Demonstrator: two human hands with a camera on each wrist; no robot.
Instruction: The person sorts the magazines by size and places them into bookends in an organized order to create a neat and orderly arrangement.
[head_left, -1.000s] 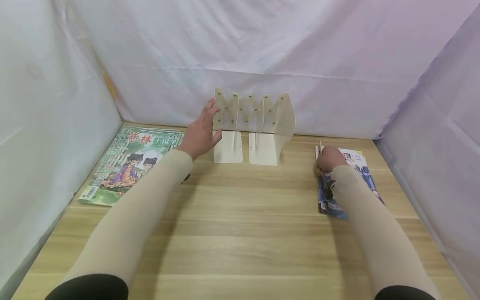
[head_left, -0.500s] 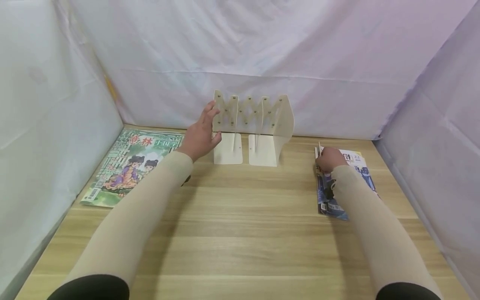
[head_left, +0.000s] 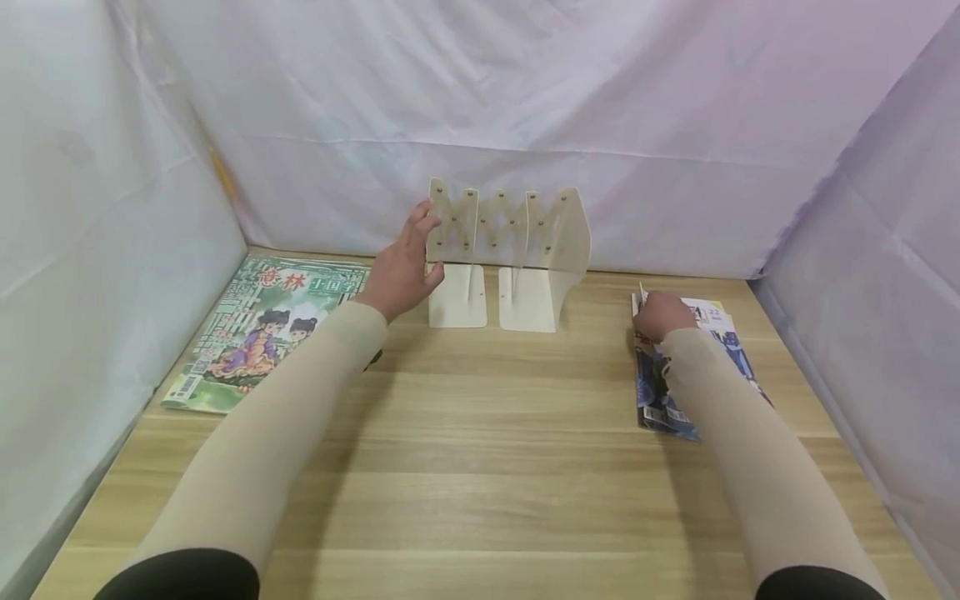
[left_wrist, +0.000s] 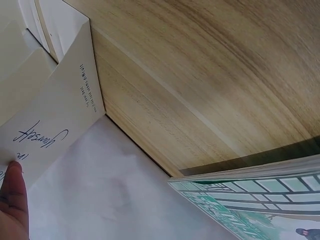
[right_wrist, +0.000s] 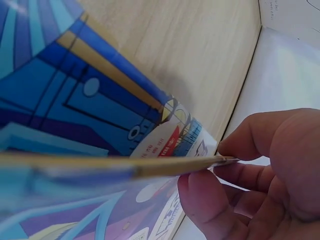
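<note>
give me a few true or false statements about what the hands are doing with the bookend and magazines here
1. The left hand rests with straight fingers against the cream bookend. True.
2. The right hand pinches the edge of the blue magazine. True.
3. The green magazine stands inside the bookend. False: it lies flat on the wooden table, left of it.
4. The bookend holds several books. False: nothing stands in it.

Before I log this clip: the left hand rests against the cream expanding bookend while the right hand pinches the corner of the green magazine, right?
Not quite. The right hand pinches the blue magazine on the right side of the table, as the head view shows; the green magazine lies untouched on the left. The left hand does rest against the cream expanding bookend.
</note>
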